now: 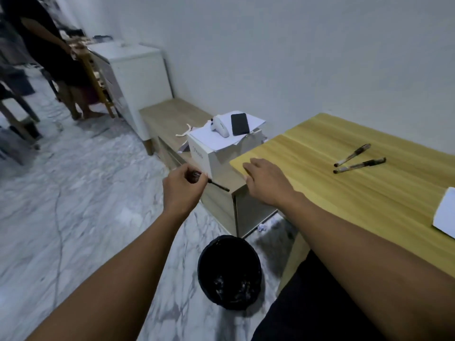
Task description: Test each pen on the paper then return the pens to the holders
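Note:
My left hand (182, 188) is held out over the floor, left of the table, with its fingers closed on a black pen (219, 187) whose tip sticks out to the right. My right hand (267, 182) lies flat, fingers spread, on the near left corner of the yellow wooden table (357, 193). Two clear pens with black grips (352, 155) (360, 165) lie side by side on the table, well to the right of that hand. A white sheet of paper (446, 212) shows at the right edge. No holder is in view.
A black waste bin (230, 271) stands on the marble floor below my hands. A low wooden cabinet (170, 114) by the wall carries a white box (209, 156), papers, a white device and a dark phone. Another person stands at the far left.

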Action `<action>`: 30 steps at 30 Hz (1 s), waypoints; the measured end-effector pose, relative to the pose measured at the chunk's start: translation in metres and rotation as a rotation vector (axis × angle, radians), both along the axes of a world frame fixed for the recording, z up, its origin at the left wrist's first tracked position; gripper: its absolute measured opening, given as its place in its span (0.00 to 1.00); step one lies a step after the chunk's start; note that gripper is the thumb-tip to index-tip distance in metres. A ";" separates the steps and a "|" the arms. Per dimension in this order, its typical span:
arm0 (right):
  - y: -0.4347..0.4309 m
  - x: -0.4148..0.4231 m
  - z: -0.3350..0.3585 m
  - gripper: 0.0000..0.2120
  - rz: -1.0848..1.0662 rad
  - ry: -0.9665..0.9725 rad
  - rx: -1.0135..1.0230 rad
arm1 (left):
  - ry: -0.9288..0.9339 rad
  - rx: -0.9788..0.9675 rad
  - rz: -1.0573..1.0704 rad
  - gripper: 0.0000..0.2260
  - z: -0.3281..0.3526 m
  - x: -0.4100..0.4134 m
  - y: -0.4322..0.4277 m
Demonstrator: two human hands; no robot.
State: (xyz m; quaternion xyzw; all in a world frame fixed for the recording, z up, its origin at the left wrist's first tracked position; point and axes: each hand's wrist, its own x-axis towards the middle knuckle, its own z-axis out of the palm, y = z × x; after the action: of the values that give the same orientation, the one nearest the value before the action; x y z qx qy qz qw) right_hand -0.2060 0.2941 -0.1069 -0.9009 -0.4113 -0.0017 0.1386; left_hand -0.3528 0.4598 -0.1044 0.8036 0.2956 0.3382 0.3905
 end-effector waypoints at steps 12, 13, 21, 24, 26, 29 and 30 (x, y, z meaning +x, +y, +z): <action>-0.002 -0.004 -0.003 0.21 0.018 -0.068 0.020 | 0.693 0.111 -0.268 0.04 -0.150 -0.008 -0.036; -0.001 -0.003 -0.003 0.22 0.018 -0.066 0.027 | 0.716 0.107 -0.273 0.05 -0.155 -0.007 -0.038; -0.001 0.001 -0.005 0.24 0.009 -0.024 0.054 | 0.754 0.074 -0.261 0.12 -0.169 0.000 -0.035; -0.003 0.000 -0.002 0.24 0.001 0.010 0.075 | 0.636 0.090 -0.233 0.10 -0.152 0.009 -0.037; -0.009 -0.002 0.004 0.23 -0.001 0.071 0.111 | 0.486 0.133 -0.202 0.08 -0.129 0.021 -0.043; -0.031 0.001 0.018 0.15 -0.044 0.143 0.238 | 0.208 0.232 -0.154 0.06 -0.077 0.047 -0.057; -0.042 0.004 0.024 0.13 -0.076 0.139 0.276 | 0.125 0.263 -0.152 0.06 -0.057 0.057 -0.062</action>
State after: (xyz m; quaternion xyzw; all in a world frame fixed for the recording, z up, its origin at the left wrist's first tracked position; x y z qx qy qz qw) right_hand -0.2016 0.2519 -0.0834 -0.8860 -0.3623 -0.0010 0.2893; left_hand -0.2963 0.3979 -0.1610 0.8872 0.2108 0.2929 0.2875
